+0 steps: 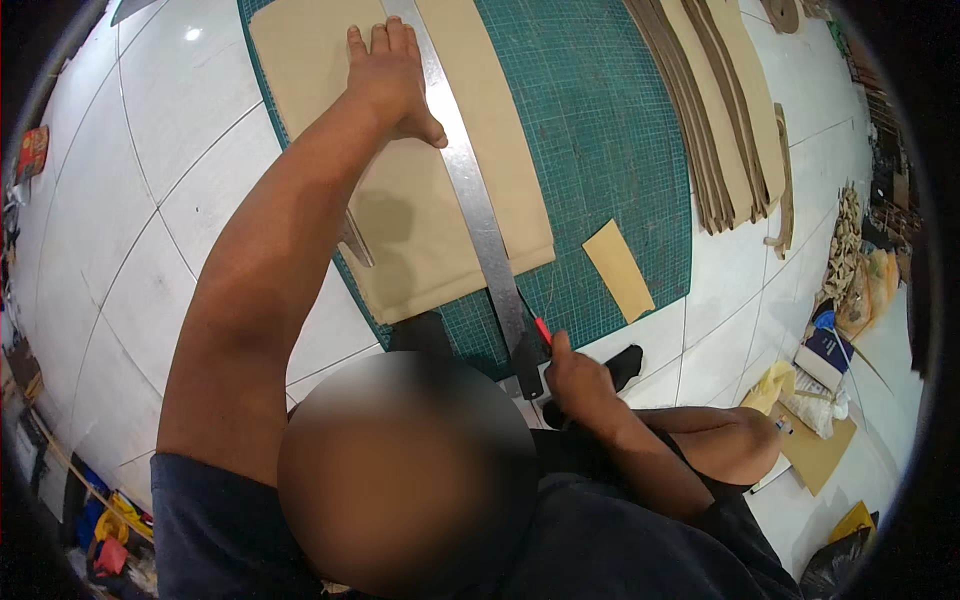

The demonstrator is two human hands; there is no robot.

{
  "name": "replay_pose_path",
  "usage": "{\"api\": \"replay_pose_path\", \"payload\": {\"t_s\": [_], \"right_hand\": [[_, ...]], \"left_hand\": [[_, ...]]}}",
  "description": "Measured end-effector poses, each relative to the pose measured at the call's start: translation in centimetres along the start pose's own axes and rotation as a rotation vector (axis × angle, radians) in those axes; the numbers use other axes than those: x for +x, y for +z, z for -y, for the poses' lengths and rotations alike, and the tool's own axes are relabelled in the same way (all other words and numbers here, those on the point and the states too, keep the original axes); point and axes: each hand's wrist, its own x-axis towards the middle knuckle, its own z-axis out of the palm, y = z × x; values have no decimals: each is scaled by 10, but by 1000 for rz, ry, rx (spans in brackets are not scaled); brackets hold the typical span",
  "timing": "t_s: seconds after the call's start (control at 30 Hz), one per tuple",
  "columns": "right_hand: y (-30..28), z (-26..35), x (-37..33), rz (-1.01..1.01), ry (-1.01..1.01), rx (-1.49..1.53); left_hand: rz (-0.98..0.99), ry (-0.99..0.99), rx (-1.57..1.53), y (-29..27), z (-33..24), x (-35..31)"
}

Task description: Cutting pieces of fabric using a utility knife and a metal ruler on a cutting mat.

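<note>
1. Left hand [388, 85] is pressed down with the fingers fairly straight and a bit apart, thumb stuck out sideways. It's not gripping anything, just lying on the big tan sheet [420, 240] with the thumb against the long silvery metal ruler [480, 220].
2. Right hand [585, 385] is curled up snug around a slim red tool [543, 332], whose front end pokes out right beside the ruler's near end.
3. The sheet lies on a green cutting mat [590, 120], and the ruler runs lengthwise over it and past its near edge.
4. Over to the right on the mat there's a small tan rectangular piece [620, 270], and beyond that a stack of long tan pieces [720, 120] on the white tiled floor [220, 220].
5. For the label spotters: the mat has a pale printed grid, and there's printing on a dark blue and white package [823, 358] far right, but it's tiny. The red packet [32, 153] far left has yellowish markings, too blurry to read.
</note>
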Motion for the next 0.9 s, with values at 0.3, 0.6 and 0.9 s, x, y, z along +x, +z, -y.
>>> {"api": "replay_pose_path", "payload": {"t_s": [0.3,0.6,0.9], "right_hand": [[-126,57,67,-336,-228,55],[-267,222,257,-511,-243,207],[-299,259,294,-401,-223,97]], "left_hand": [[58,-47,26,-11,3,-9],[232,7,85,-19,1,-4],[150,30,86,-19,3,-3]]}}
